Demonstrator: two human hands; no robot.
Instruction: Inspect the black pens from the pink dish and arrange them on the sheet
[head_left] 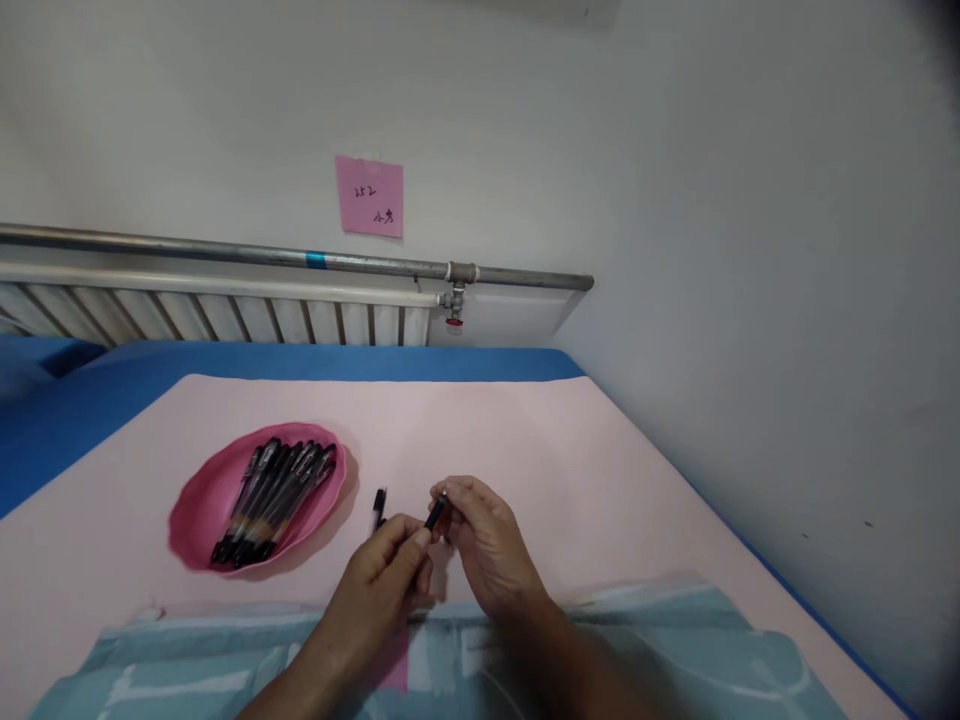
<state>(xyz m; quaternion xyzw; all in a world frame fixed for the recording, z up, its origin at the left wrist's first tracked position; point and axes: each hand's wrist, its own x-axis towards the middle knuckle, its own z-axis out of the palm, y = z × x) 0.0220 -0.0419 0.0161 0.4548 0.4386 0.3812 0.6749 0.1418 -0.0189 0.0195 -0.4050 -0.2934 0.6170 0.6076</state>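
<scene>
Both my hands meet over the pink table cover, pinching one black pen [435,514] between them. My left hand [382,580] grips its lower end with closed fingers. My right hand [484,540] is closed round its upper end near the tip. A black pen cap [379,508] lies on the cover just left of my hands. A pink oval dish [202,510] further left holds several black pens [274,488] lying side by side.
A light blue patterned cloth [645,640] lies along the near edge under my forearms. Blue surface [67,410] borders the pink cover at the left and back. A radiator [210,315], a metal pipe [225,250] and a pink note [369,196] are on the wall.
</scene>
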